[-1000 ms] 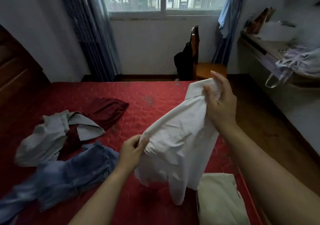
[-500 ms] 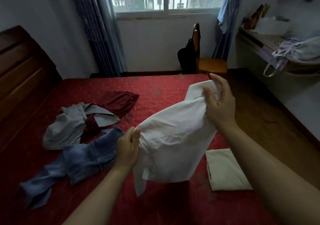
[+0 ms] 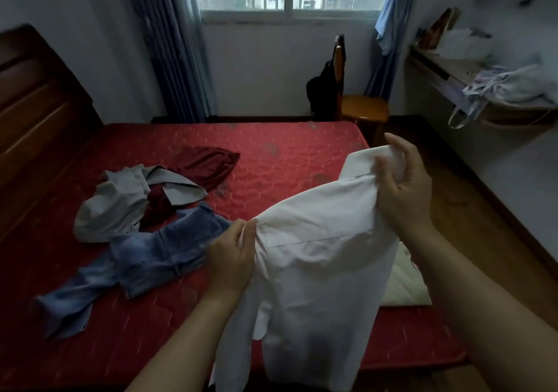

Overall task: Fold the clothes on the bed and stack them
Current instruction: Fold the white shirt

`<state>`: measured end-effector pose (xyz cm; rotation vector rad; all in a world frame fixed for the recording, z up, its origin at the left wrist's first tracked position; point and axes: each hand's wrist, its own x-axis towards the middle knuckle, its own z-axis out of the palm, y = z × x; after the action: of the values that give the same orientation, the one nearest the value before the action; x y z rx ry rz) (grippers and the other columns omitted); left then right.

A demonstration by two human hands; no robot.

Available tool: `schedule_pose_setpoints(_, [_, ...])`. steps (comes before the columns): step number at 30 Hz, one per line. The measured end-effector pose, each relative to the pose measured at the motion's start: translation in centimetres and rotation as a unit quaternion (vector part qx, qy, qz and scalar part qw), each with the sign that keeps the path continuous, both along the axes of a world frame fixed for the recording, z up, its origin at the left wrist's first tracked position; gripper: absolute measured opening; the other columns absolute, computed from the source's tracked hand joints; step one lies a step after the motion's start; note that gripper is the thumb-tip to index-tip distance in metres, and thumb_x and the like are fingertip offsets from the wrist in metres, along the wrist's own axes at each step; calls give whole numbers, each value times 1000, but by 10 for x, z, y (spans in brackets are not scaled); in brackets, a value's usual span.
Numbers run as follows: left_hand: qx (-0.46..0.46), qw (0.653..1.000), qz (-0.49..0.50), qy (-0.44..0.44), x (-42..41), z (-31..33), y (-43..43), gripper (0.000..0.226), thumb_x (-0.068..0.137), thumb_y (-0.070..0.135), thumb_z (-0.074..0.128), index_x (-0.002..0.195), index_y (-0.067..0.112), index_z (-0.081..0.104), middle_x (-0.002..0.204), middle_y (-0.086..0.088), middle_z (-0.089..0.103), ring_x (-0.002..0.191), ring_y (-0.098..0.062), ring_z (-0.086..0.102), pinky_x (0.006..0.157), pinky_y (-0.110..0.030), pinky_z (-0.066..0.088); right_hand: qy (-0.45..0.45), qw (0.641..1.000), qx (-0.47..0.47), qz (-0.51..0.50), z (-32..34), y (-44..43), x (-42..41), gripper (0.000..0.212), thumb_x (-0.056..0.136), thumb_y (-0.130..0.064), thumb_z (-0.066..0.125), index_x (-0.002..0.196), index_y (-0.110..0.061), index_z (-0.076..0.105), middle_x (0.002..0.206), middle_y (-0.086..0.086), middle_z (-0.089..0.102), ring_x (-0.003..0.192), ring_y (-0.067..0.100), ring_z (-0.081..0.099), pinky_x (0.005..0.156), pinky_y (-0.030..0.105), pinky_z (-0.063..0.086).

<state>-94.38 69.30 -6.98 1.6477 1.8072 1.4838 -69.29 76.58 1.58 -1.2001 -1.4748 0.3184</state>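
Both hands held one garment up in the air above the near side of the bed. The right hand (image 3: 401, 189) gripped the collar of the white shirt (image 3: 314, 271) at the shirt's 2 o'clock, with the thumb pressed on the front of the cloth and the fingers curled behind it. The left hand (image 3: 232, 259) pinched the shoulder edge at the shirt's 9 o'clock, its fingers closed around the fabric. The bed (image 3: 287, 150), with a red quilted cover, filled most of the view, and its dark wooden headboard (image 3: 36, 105) stood at 9 o'clock. The white shirt hung between the hands, a little right of the centre of the view, and its lower part dropped past the near edge of the bed toward 6 o'clock. Blue jeans (image 3: 151, 253) lay crumpled on the cover at 8 o'clock of the view, just beside the left hand. A grey garment (image 3: 114, 204) lay at 10 o'clock, touching the jeans and lying partly over a dark red garment (image 3: 205, 165) further toward 11 o'clock. A folded cream cloth (image 3: 404, 283) lay flat on the bed at 4 o'clock, partly hidden behind the shirt. A wooden chair (image 3: 365, 111) stood beyond the bed at 1 o'clock.
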Motion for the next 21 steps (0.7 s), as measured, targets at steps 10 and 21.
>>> schedule_pose_setpoints(10, [-132,989,31,60,22,-118,167,39,94,41,40,62,18,42,54,3,50,53,-21,50,51,-29,25,-19,989,-147,12,-148,195,18,35,93,-41,50,128,-36,46,118,-38,46,105,-22,42,85,-3,31])
schedule_pose_setpoints(21, [-353,919,7,179,32,-324,311,49,91,50,43,134,27,43,135,4,47,122,-20,47,98,-43,39,-205,914,-333,103,-392,363,19,71,91,-37,55,145,-6,23,149,14,26,138,24,24,109,30,21])
